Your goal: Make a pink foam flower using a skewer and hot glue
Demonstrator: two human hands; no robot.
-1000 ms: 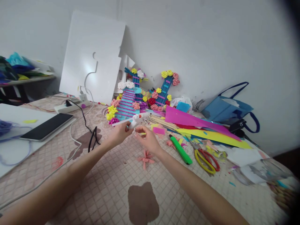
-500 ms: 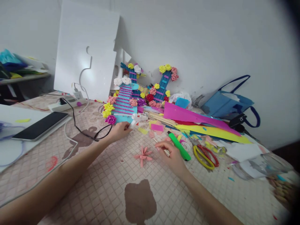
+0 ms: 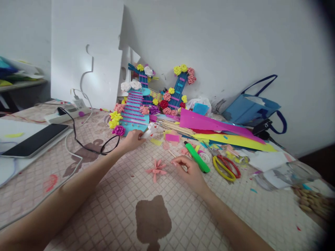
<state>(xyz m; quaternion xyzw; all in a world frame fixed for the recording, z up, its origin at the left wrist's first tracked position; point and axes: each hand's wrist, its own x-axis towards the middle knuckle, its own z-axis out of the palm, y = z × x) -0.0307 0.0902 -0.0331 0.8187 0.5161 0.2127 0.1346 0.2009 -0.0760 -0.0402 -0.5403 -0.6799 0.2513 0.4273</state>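
My left hand (image 3: pixel 134 140) is closed on the handle of a white glue gun (image 3: pixel 153 129), which lies in front of a light blue board with pink stripes and paper flowers (image 3: pixel 134 113). My right hand (image 3: pixel 190 172) rests low over the table with thumb and index fingertips together; whatever is between them is too small to make out. A thin pale stick (image 3: pixel 171 153) shows just behind those fingertips, and whether it is held I cannot tell. Left of the right hand, a pink folded-paper flower (image 3: pixel 156 170) with spread petals lies on the patterned table.
Beside my right hand lie a green cutter-like tool (image 3: pixel 197 157) and yellow-red scissors (image 3: pixel 225 168). Wooden sticks (image 3: pixel 176 127), a magenta sheet (image 3: pixel 217 126) and paper scraps are behind. At left are a phone (image 3: pixel 36 140), a black cable (image 3: pixel 75 130) and a power strip (image 3: pixel 65 115).
The view has shifted slightly, so most things sit a little further left and up. Both hands keep nearly the same pose, and the pink flower stays on the table.
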